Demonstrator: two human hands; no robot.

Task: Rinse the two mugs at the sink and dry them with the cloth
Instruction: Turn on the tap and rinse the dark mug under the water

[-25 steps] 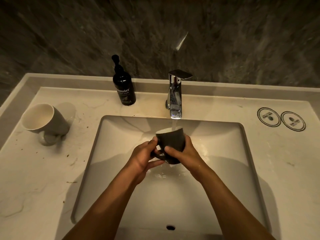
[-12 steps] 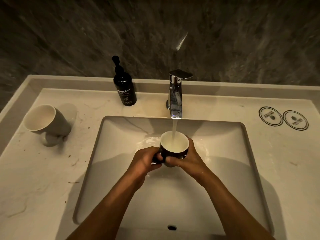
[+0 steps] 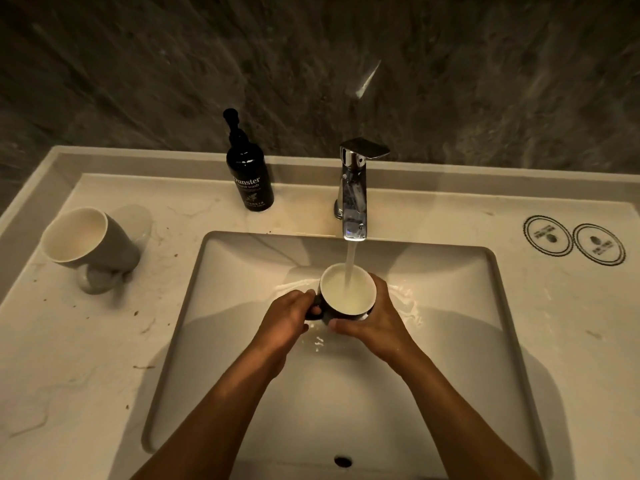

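Note:
A dark mug [image 3: 347,289] with a pale inside is held upright over the white sink basin [image 3: 242,271], directly under the running tap [image 3: 354,195]. Water streams into the mug and it looks nearly full. My left hand [image 3: 285,318] grips the mug's handle on its left side. My right hand [image 3: 375,323] wraps around the mug's right wall. A second mug [image 3: 86,245], grey outside and white inside, stands on the counter at the far left. No cloth is in view.
A black hand-wash pump bottle [image 3: 247,174] stands behind the basin, left of the tap. Two round printed coasters [image 3: 573,240] lie on the counter at right. The pale counter [image 3: 69,358] carries brown specks. A dark stone wall rises behind.
The dark mug was tipped on its side under the stream a second ago; it has been turned upright, mouth up, and water now fills it. Both hands stayed on it.

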